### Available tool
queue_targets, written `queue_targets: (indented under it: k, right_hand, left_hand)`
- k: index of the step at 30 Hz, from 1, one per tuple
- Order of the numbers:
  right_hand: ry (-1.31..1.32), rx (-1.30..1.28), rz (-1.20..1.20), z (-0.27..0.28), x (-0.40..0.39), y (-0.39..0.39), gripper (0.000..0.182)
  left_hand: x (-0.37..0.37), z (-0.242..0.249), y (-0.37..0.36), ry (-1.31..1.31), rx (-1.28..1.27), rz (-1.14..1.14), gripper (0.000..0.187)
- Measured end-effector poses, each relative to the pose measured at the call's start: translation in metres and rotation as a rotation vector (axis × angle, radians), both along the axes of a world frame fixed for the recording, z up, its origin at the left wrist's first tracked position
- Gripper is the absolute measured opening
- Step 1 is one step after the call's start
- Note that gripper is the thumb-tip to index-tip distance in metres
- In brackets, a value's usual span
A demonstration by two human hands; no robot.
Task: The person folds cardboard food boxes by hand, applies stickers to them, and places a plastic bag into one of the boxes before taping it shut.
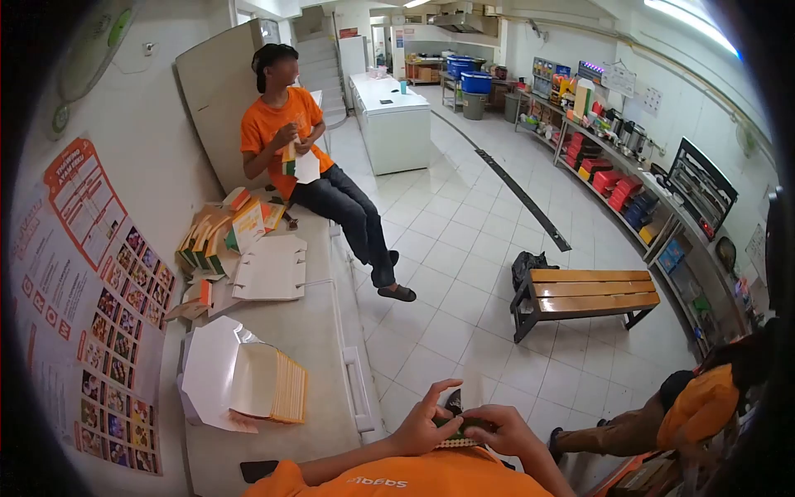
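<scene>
Close to my body at the bottom, my left hand (426, 424) and my right hand (501, 432) meet on a small dark green carton piece (474, 425) with a pale patterned lower edge. My left thumb presses on it while the index finger sticks up. The right fingers curl round its other side. Much of the piece is hidden by the hands. To the left, on the long white counter (327, 348), an open white box (211, 373) holds a stack of flat cartons (286, 389) with yellow-orange edges. A dark phone-like object (258, 470) lies near my left forearm.
A co-worker in an orange shirt (281, 124) sits on the counter, holding a carton (300, 161). Folded cartons (215, 236) and a flat white sheet (272, 267) lie beside them. A wooden bench (592, 291) stands ahead right. Another person (700, 410) bends at lower right.
</scene>
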State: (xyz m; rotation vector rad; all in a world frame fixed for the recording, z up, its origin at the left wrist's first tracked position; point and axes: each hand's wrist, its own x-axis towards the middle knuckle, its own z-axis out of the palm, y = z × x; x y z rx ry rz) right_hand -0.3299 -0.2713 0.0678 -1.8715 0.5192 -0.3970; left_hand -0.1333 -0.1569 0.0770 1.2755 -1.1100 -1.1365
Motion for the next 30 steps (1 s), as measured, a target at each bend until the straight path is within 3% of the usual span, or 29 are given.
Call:
queue_targets:
  k: [3,4,7,8,11,12,14,15,16,17,19,20,22,23,25,26,27,29,30]
  right_hand:
    - [0.140,-0.162,0.067,0.035,-0.001,0.005,0.055]
    - [0.267,-0.090,-0.021,0.026,-0.003,0.005,0.067]
    - [0.107,-0.088,-0.113,0.023,-0.002,0.014,0.065]
    - [0.100,-0.246,-0.029,0.030,0.000,0.014,0.066]
    - [0.167,-0.217,-0.027,0.024,-0.003,0.012,0.065]
    - [0.080,-0.313,-0.066,0.010,-0.006,0.010,0.068]
    - [-0.016,-0.281,-0.187,-0.001,-0.010,0.010,0.066]
    - [0.046,-0.230,-0.265,0.021,-0.010,0.013,0.064]
    - [-0.097,-0.260,-0.373,0.034,-0.008,0.014,0.063]
    - [-0.120,-0.288,-0.465,0.043,-0.010,0.012,0.059]
    - [-0.164,-0.192,-0.588,0.047,-0.016,0.011,0.054]
    - [-0.166,-0.192,-0.626,0.046,-0.015,0.013,0.054]
    - [-0.618,0.371,-0.748,0.042,-0.011,0.015,0.048]
    - [-0.633,0.356,-0.777,0.038,-0.012,0.012,0.048]
    - [-0.707,0.804,-0.822,0.021,-0.015,0.002,0.048]
    - [-0.728,0.846,-0.807,0.004,-0.014,-0.003,0.050]
    - [-0.734,0.838,-0.815,-0.010,-0.012,-0.002,0.050]
    - [-0.684,0.502,-1.066,-0.020,0.002,0.002,0.040]
    - [-0.743,0.240,-0.982,-0.023,0.009,0.009,0.038]
  left_hand:
    - [0.005,0.005,0.002,0.038,-0.002,-0.026,0.066]
    - [0.007,0.008,0.002,0.040,0.006,-0.027,0.067]
    - [0.010,-0.007,-0.002,-0.020,-0.099,0.021,0.067]
    - [0.011,-0.010,-0.001,-0.051,-0.145,0.023,0.065]
    - [0.012,-0.015,-0.005,0.049,-0.088,0.002,0.069]
    - [0.013,-0.029,-0.007,-0.034,-0.133,0.037,0.057]
    - [0.023,-0.039,-0.023,-0.510,-0.405,0.103,0.046]
    - [0.018,-0.029,-0.024,-0.353,-0.253,0.167,0.025]
    - [0.028,-0.031,-0.031,-0.745,-0.467,0.275,0.047]
    - [0.021,-0.032,-0.036,-0.731,-0.460,0.230,0.047]
    - [0.012,-0.032,-0.048,-0.018,-0.471,0.598,0.067]
    - [0.014,-0.037,-0.049,-0.016,-0.471,0.560,0.067]
    - [0.028,-0.052,-0.041,0.372,-0.170,0.151,0.079]
    - [0.033,-0.055,-0.040,0.371,-0.171,0.115,0.079]
    - [0.039,-0.059,-0.035,0.559,-0.156,-0.084,0.068]
    - [0.043,-0.059,-0.035,0.580,-0.037,-0.076,0.056]
    - [0.041,-0.058,-0.035,0.580,-0.038,-0.088,0.056]
    - [0.027,-0.033,-0.036,0.663,0.161,0.111,0.050]
    - [0.024,-0.026,-0.038,0.704,0.167,0.144,0.044]
